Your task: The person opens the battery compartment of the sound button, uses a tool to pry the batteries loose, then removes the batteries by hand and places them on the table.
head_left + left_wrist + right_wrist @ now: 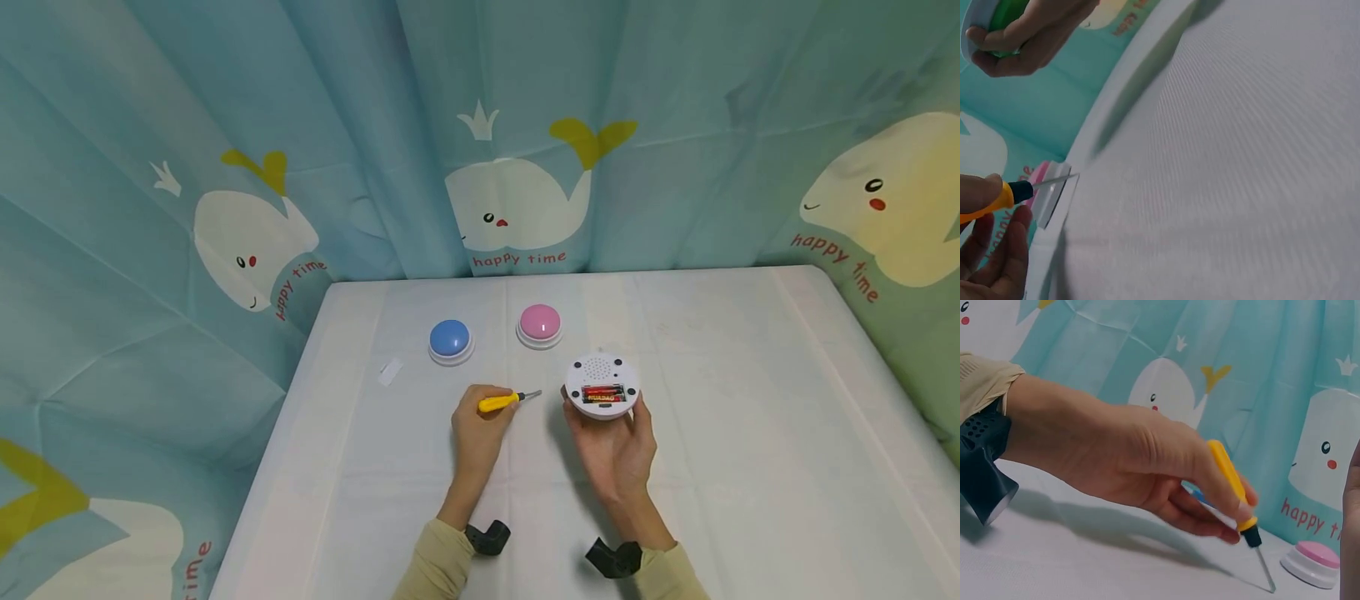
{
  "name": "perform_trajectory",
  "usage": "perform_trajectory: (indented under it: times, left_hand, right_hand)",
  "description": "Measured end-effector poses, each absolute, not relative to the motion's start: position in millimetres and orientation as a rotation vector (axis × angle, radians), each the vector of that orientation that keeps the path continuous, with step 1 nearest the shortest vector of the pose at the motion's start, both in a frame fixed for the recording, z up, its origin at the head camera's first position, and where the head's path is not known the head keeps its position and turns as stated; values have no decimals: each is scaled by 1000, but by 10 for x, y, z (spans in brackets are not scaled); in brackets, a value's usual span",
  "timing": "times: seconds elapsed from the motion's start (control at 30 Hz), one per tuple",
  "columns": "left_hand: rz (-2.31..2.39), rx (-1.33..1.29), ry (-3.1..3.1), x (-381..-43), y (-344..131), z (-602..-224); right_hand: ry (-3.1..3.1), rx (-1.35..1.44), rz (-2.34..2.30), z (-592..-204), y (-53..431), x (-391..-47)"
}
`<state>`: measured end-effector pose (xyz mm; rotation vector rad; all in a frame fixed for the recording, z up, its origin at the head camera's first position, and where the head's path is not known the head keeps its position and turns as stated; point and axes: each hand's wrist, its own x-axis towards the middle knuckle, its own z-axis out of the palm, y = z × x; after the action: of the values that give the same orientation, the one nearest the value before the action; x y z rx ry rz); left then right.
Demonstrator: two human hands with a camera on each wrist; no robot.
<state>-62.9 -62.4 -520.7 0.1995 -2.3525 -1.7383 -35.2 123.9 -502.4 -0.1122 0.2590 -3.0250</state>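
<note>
My left hand (pixel 477 433) pinches a yellow-handled screwdriver (pixel 498 402), its metal tip pointing right over the table. In the right wrist view, the screwdriver (pixel 1229 472) slants downward, its tip close to the white cloth. My right hand (pixel 613 454) holds a round push-button (pixel 577 396) by its edges, with the white underside up. Two red batteries (pixel 603 393) lie side by side in its uncovered compartment, below a ring of speaker holes. The left wrist view shows the green dome (pixel 1007 15) on this button's other side, partly covered by the fingers.
Beyond the hands, a blue push-button (pixel 449 337) and a pink push-button (pixel 540 322) stand dome up on the white-covered table (pixel 750 433). To the left lies a small flat white piece (pixel 390 372). A whale-print curtain (pixel 375 108) hangs behind the table.
</note>
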Motion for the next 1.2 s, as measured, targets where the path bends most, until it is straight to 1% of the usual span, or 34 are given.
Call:
perform_trajectory:
  times: [0.47, 0.7, 0.93, 1.2]
  left_hand:
    - [-1323, 195, -2687, -603, -729, -5172]
    - [-985, 122, -2901, -614, -730, -5102]
    - [-758, 22, -2921, -612, -718, -5106]
    - [-649, -4, -2937, -643, -705, -5108]
  right_hand:
    - [280, -125, -3006, -5021, 1207, -346]
    - [329, -133, -2984, -5012, 1192, -340]
    - [330, -123, -2979, -5034, 1201, -344]
    - [343, -113, -2973, -5030, 1201, -361]
